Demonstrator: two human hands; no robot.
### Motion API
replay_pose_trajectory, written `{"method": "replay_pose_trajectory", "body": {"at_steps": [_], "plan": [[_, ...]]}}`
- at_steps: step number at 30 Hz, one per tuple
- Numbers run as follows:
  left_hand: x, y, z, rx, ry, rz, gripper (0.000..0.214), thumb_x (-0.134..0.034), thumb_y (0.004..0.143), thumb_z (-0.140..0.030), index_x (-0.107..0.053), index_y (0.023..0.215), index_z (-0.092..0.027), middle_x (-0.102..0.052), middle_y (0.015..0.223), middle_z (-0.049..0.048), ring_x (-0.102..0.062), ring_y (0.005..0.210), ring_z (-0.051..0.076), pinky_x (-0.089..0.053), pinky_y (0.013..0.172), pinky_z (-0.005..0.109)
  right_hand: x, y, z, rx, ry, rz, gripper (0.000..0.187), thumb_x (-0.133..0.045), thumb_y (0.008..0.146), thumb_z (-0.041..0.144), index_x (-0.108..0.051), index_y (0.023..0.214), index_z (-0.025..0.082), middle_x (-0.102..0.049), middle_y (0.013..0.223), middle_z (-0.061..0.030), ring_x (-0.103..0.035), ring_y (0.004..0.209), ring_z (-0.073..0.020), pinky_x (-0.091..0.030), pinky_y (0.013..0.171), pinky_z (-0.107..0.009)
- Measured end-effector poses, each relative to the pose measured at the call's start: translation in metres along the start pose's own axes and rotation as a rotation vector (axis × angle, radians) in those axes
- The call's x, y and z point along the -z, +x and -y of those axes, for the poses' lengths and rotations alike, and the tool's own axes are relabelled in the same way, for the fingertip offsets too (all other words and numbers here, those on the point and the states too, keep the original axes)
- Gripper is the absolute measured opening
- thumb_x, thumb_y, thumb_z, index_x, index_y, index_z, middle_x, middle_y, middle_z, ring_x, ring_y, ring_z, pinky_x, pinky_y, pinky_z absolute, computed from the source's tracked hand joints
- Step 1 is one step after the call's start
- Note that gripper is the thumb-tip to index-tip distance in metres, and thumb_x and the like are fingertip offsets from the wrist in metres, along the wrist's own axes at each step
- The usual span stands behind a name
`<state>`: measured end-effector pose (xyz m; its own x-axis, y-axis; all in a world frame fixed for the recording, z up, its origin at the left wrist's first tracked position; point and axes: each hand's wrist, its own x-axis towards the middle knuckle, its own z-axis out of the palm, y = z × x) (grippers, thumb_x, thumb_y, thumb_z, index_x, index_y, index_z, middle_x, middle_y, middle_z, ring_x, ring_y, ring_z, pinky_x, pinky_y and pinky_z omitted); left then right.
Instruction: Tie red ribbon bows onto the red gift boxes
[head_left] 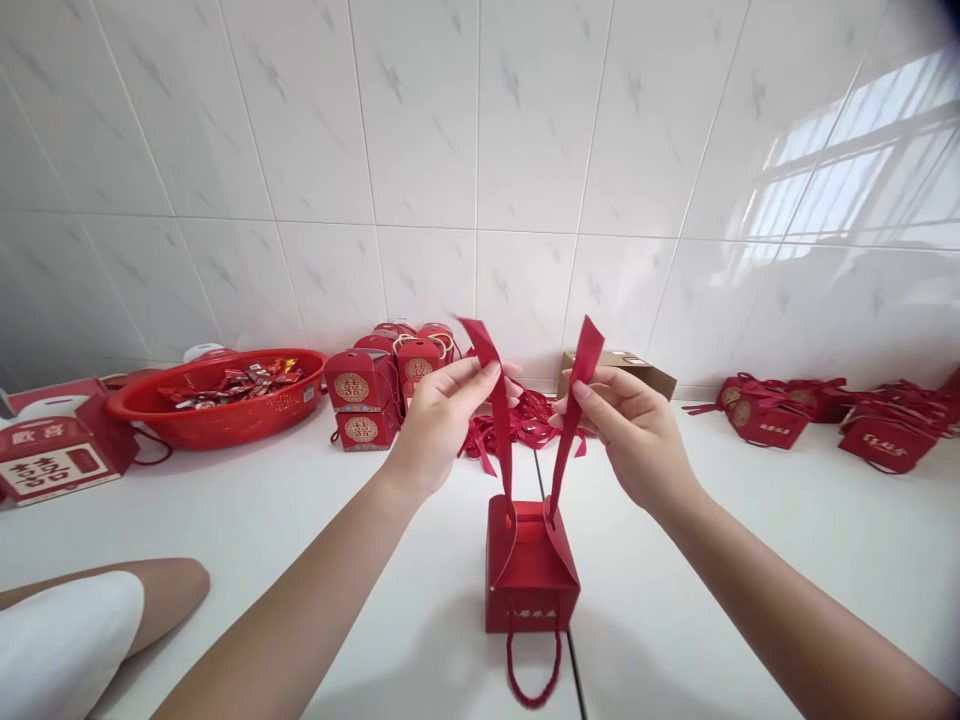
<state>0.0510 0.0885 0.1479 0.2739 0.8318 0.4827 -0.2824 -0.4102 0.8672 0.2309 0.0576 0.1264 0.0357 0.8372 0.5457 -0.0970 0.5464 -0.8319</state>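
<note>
A small red gift box [534, 572] stands upright on the white table in front of me, its two top flaps leaning toward each other with a gap between. A dark red rope handle [534, 700] hangs down its front. One red ribbon [504, 440] rises from the box top, and its two ends stand apart. My left hand [446, 420] pinches the left end between thumb and finger. My right hand [634, 425] pinches the right end in the same way. Both hands are above the box and do not touch it.
At the back left a red plastic basket [217, 430] holds wrapped candies. Stacked red boxes [364, 395] stand beside it. Loose red ribbons [525, 425] lie behind my hands, near a cardboard box [652, 378]. Ribboned boxes [769, 420] sit at right. Another person's arm [172, 595] rests at left.
</note>
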Motion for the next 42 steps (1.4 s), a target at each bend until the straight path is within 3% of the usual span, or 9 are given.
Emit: {"method": "replay_pose_trajectory", "body": {"at_steps": [9,14,18,21,26,31,36,39,42], "plan": [[-0.016,-0.004,-0.008,0.014,0.329,0.171,0.032,-0.055,0.085,-0.042,-0.065,0.072,-0.015,-0.049,0.052,-0.0026,-0.048,0.050,0.009,-0.040,0.050,0.022,-0.005,0.009,0.010,-0.179,-0.056,0.078,0.022,-0.066,0.075,0.036,-0.066,0.081,0.015,-0.060,0.063,0.0004,-0.044,0.045,-0.0055,-0.038,0.045,-0.021],[-0.018,-0.009,-0.007,0.118,0.526,0.248,0.030,-0.055,0.083,-0.039,-0.065,0.070,-0.014,-0.058,0.061,0.0001,-0.054,0.054,0.011,-0.043,0.052,0.024,-0.005,0.001,0.010,-0.091,-0.048,0.231,0.014,-0.065,0.076,0.028,-0.069,0.081,0.016,-0.055,0.061,0.0020,-0.043,0.053,-0.0070,-0.038,0.049,-0.021],[-0.013,-0.011,-0.003,0.167,0.520,0.299,0.023,-0.055,0.081,-0.034,-0.067,0.076,-0.015,-0.066,0.073,0.0021,-0.057,0.063,0.013,-0.043,0.058,0.025,-0.001,-0.002,0.004,-0.015,-0.142,0.206,0.020,-0.060,0.083,0.033,-0.069,0.078,0.016,-0.060,0.065,-0.0001,-0.048,0.054,-0.0084,-0.042,0.050,-0.023],[-0.002,-0.011,0.002,0.264,0.386,0.337,0.023,-0.053,0.080,-0.028,-0.062,0.062,-0.016,-0.061,0.065,0.0008,-0.054,0.066,0.014,-0.043,0.065,0.027,0.009,-0.002,-0.002,0.141,-0.292,0.285,0.019,-0.054,0.087,0.030,-0.070,0.090,0.019,-0.068,0.076,-0.0031,-0.059,0.065,-0.0129,-0.049,0.058,-0.027],[0.013,-0.012,0.010,0.443,-0.070,0.360,0.032,-0.044,0.083,-0.024,-0.056,0.054,-0.016,-0.057,0.061,0.0016,-0.056,0.068,0.015,-0.046,0.075,0.030,0.028,-0.003,-0.014,0.698,-0.758,0.441,0.028,-0.048,0.089,0.011,-0.066,0.107,0.024,-0.070,0.099,-0.0054,-0.062,0.092,-0.0180,-0.051,0.079,-0.035],[0.010,-0.024,0.007,0.267,0.238,0.355,0.036,-0.042,0.089,-0.038,-0.069,0.079,-0.017,-0.069,0.085,0.0055,-0.061,0.087,0.020,-0.045,0.086,0.033,0.027,-0.012,-0.017,0.854,-0.954,0.327,0.035,-0.048,0.087,0.006,-0.061,0.114,0.024,-0.069,0.102,-0.0061,-0.061,0.096,-0.0200,-0.050,0.081,-0.037],[0.038,-0.048,0.007,-0.199,1.097,-0.067,0.027,-0.048,0.084,-0.033,-0.066,0.069,-0.020,-0.070,0.080,0.0037,-0.061,0.084,0.021,-0.042,0.084,0.032,0.054,-0.037,-0.010,0.541,-1.009,0.044,0.015,-0.050,0.088,0.018,-0.065,0.090,0.020,-0.067,0.083,-0.0062,-0.062,0.073,-0.0169,-0.049,0.061,-0.028],[0.081,-0.067,0.017,-0.042,1.385,-0.090,0.030,-0.046,0.080,-0.031,-0.060,0.056,-0.020,-0.065,0.060,0.0025,-0.056,0.061,0.019,-0.041,0.067,0.029,0.099,-0.056,-0.012,0.089,-1.314,0.078,0.024,-0.047,0.086,0.029,-0.059,0.067,0.021,-0.062,0.066,-0.0033,-0.055,0.056,-0.0165,-0.041,0.047,-0.028],[0.117,-0.084,0.036,0.266,1.547,-0.002,0.036,-0.044,0.077,-0.029,-0.050,0.043,-0.021,-0.053,0.042,0.0008,-0.048,0.045,0.017,-0.038,0.062,0.032,0.139,-0.073,-0.024,-0.336,-1.425,0.223,0.029,-0.046,0.084,0.035,-0.061,0.064,0.022,-0.064,0.066,-0.0035,-0.059,0.057,-0.0190,-0.044,0.052,-0.031]]}}
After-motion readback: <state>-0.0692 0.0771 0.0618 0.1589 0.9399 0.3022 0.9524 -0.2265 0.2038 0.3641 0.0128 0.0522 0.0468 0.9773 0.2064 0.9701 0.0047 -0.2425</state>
